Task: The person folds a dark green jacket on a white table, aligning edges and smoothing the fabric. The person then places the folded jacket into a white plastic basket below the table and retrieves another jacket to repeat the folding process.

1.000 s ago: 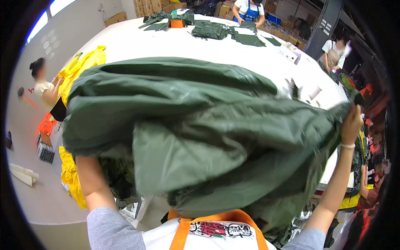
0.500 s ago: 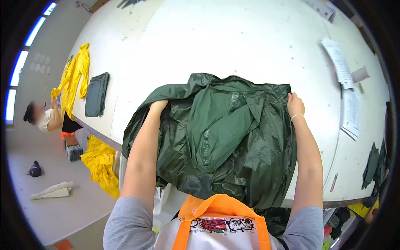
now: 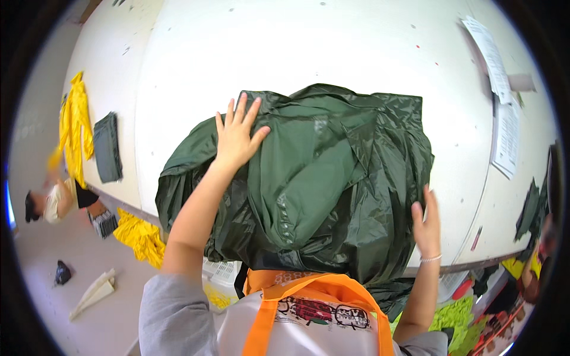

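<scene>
A dark green waterproof jacket [image 3: 303, 178] lies spread on the white table in front of me, its hood laid over the middle and its lower part hanging past the near edge. My left hand [image 3: 238, 135] rests on its upper left part, fingers spread flat on the cloth. Beside the jacket's right edge is my right hand [image 3: 427, 222], its fingers stretched out and holding nothing. Whether its fingertips touch the cloth I cannot tell.
Folded dark green cloth [image 3: 107, 147] and a yellow garment [image 3: 76, 130] lie at the left of the white table [image 3: 285, 47]. Paper sheets [image 3: 506, 136] and a pen [image 3: 477, 238] are on the right. A co-worker [image 3: 56, 202] is at the far left. Yellow cloth [image 3: 139, 237] hangs below the edge.
Both hands have let go of the jacket's upper edge. The left now presses flat on the cloth. My right hand has moved down along the right side. The jacket lies flatter and wider.
</scene>
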The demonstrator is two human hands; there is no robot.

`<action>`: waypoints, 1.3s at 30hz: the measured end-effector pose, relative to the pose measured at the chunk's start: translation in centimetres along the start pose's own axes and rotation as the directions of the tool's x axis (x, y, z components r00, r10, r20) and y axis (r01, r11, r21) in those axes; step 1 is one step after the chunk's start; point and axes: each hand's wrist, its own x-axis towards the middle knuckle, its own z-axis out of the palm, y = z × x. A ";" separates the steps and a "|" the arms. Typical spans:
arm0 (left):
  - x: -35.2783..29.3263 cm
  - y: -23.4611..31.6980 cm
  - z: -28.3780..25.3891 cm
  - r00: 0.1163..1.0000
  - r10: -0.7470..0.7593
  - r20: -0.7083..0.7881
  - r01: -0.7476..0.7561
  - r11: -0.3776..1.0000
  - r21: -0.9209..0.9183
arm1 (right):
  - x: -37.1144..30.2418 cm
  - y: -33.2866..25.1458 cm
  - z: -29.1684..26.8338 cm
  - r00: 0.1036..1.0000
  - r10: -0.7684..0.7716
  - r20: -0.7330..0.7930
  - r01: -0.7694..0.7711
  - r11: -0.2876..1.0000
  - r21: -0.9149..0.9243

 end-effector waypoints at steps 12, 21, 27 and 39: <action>8.6 -4.4 0.6 0.941 0.138 -0.309 -0.073 0.974 0.214 | 0.1 4.5 6.4 0.964 0.094 -0.249 -0.184 0.910 -0.371; -13.7 -2.2 -4.8 0.732 -0.377 0.567 0.649 0.640 -0.412 | -2.0 -13.6 7.0 0.986 0.125 -0.110 -0.010 0.703 0.711; -17.5 2.6 -1.1 0.796 0.028 0.604 0.591 0.177 -0.787 | 2.0 -17.1 15.5 0.925 0.124 0.359 -0.380 0.337 0.862; -15.5 9.5 -7.3 0.798 -0.095 0.595 0.034 -0.979 -0.202 | -1.0 -17.8 7.3 0.998 -0.015 0.062 -0.063 -0.358 0.931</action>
